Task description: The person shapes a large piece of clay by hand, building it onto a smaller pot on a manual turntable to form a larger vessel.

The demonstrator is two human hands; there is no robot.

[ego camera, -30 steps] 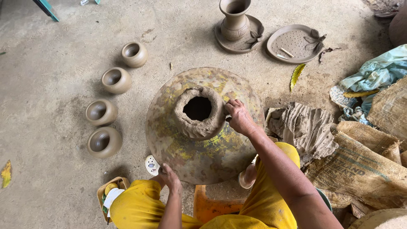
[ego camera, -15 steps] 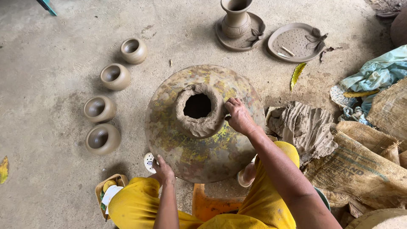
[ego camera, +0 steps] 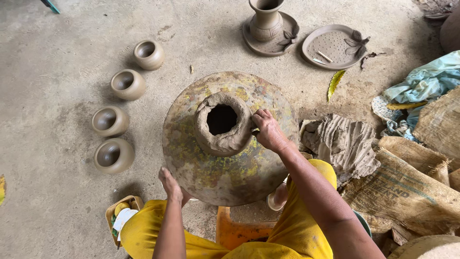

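Note:
A rough, hollow clay pot (ego camera: 223, 123) stands at the centre of a round, paint-stained potter's wheel (ego camera: 230, 168). My right hand (ego camera: 268, 130) presses its fingers against the pot's right wall. My left hand (ego camera: 171, 186) rests on the near left rim of the wheel, fingers curled over the edge. I sit behind the wheel in yellow clothing (ego camera: 282, 240).
Several small clay pots (ego camera: 111, 154) line the floor at left. A clay vase on a dish (ego camera: 266, 21) and a decorated plate (ego camera: 335, 45) lie at the back. A grooved lump of clay (ego camera: 342, 144), sacks (ego camera: 407, 187) and cloth are at right. An orange stool (ego camera: 235, 232) sits below.
My left hand has moved up from beside my knee to the wheel's near rim. My right hand stays on the pot's right wall.

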